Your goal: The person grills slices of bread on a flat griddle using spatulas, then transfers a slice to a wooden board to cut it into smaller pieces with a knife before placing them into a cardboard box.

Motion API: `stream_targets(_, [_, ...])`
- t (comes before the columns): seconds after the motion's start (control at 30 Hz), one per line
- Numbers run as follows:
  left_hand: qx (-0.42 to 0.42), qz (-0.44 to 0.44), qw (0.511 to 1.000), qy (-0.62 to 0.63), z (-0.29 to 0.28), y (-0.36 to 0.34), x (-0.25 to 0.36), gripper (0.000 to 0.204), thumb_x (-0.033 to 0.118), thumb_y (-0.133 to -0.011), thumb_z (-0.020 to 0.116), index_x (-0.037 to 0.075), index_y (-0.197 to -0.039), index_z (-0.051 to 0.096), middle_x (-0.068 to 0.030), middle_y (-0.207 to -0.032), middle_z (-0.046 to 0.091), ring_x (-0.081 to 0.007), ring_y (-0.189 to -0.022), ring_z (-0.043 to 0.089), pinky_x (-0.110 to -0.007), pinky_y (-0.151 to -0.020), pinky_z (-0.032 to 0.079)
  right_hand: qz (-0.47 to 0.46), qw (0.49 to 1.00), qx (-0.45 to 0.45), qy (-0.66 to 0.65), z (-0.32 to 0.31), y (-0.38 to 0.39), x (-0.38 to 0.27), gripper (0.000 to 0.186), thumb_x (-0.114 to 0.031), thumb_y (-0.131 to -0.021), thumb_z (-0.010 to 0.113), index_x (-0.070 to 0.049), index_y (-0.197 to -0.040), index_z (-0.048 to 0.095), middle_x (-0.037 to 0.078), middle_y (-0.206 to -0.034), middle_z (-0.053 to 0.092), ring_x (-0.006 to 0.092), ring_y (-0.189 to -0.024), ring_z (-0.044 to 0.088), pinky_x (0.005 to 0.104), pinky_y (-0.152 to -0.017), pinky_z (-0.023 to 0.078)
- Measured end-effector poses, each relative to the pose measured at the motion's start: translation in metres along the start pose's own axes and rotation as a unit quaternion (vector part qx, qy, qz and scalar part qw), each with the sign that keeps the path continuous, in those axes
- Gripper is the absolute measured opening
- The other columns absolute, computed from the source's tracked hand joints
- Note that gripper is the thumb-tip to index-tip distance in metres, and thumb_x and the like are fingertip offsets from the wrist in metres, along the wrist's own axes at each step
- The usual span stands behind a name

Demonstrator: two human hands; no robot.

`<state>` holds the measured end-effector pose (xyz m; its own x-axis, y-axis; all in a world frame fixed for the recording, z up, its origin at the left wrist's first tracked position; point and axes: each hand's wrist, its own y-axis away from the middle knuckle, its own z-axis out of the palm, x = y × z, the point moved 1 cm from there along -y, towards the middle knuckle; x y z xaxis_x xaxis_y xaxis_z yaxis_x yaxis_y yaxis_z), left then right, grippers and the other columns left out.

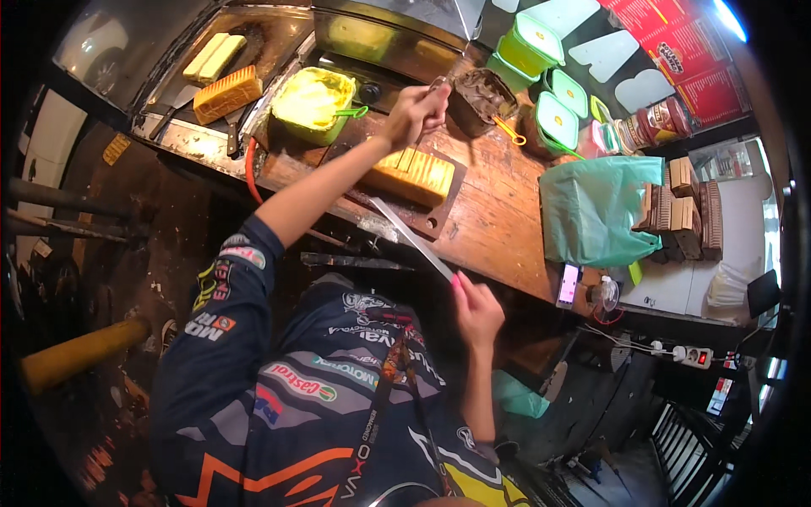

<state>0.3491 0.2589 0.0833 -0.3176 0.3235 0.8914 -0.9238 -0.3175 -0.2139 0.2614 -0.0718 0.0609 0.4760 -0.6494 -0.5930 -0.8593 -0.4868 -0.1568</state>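
My right hand (478, 314) is closed on a long knife (414, 241), its pale blade slanting up and left toward the front of the board. My left hand (416, 117) is closed above a toasted bread loaf (414, 176); what its fingers hold, if anything, I cannot make out. The loaf lies on a dark cutting board (432, 223) with a hole in one corner. Behind and left of it stands a green tub (314, 133) of yellow spread with a green-handled tool. Near my left hand is a tub of dark brown spread (481, 100) with a yellow-handled tool.
At the far left, a griddle (279, 34) carries pale bread (214, 57), toasted bread (228, 95) and spatulas. Green lidded boxes (559, 118), a green plastic bag (596, 207), stacked cartons (683, 215) and a phone (569, 284) occupy the table's right side.
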Motion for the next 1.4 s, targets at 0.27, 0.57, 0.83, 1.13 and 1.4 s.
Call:
stream_targets(0.27, [-0.006, -0.071, 0.997, 0.024, -0.008, -0.027, -0.012, 0.061, 0.064, -0.089, 0.044, 0.012, -0.058, 0.037, 0.0049, -0.048, 0.029, -0.0058, -0.039, 0.023, -0.024, -0.039, 0.015, -0.156, 0.977, 0.062, 0.132, 0.072, -0.064, -0.032, 0.016, -0.029, -0.080, 0.069, -0.024, -0.095, 0.072, 0.003, -0.067, 0.056, 0.0203, -0.058, 0.057, 0.0328, -0.051, 0.045])
stream_targets(0.57, [0.065, -0.025, 0.997, 0.015, -0.008, -0.023, -0.016, 0.056, 0.053, -0.093, 0.045, 0.011, -0.057, 0.036, 0.0045, -0.047, 0.028, -0.0057, -0.038, 0.024, -0.023, -0.038, 0.017, -0.176, 0.975, 0.077, 0.116, 0.076, -0.072, -0.023, 0.016, -0.033, -0.081, 0.069, -0.025, -0.095, 0.072, 0.001, -0.067, 0.059, 0.0210, -0.055, 0.060, 0.0347, -0.048, 0.046])
stream_targets(0.83, [0.094, 0.039, 0.993, -0.062, -0.004, -0.026, -0.019, 0.057, 0.052, -0.093, 0.046, 0.010, -0.055, 0.038, 0.0033, -0.045, 0.032, -0.0068, -0.037, 0.031, -0.024, -0.036, 0.023, -0.129, 0.977, 0.030, 0.169, 0.054, -0.082, -0.026, 0.015, -0.032, -0.081, 0.069, -0.024, -0.092, 0.074, 0.003, -0.069, 0.063, 0.0212, -0.056, 0.062, 0.0324, -0.050, 0.048])
stream_targets(1.13, [0.074, -0.002, 0.996, -0.042, 0.001, -0.023, -0.017, 0.058, 0.052, -0.091, 0.050, 0.011, -0.052, 0.042, 0.0032, -0.049, 0.040, -0.0064, -0.044, 0.040, -0.023, -0.042, 0.031, -0.118, 0.981, 0.020, 0.156, 0.023, -0.079, 0.012, 0.017, -0.033, -0.080, 0.069, -0.021, -0.091, 0.075, 0.005, -0.064, 0.061, 0.0222, -0.055, 0.061, 0.0327, -0.049, 0.046])
stream_targets(1.4, [0.082, 0.004, 0.994, -0.071, 0.002, -0.025, -0.023, 0.059, 0.053, -0.091, 0.051, 0.008, -0.052, 0.045, 0.0016, -0.050, 0.044, -0.0073, -0.048, 0.042, -0.024, -0.045, 0.033, -0.102, 0.977, 0.014, 0.188, -0.006, -0.080, 0.025, 0.022, -0.038, -0.080, 0.069, -0.019, -0.089, 0.075, 0.006, -0.059, 0.058, 0.0236, -0.051, 0.059, 0.0350, -0.046, 0.044])
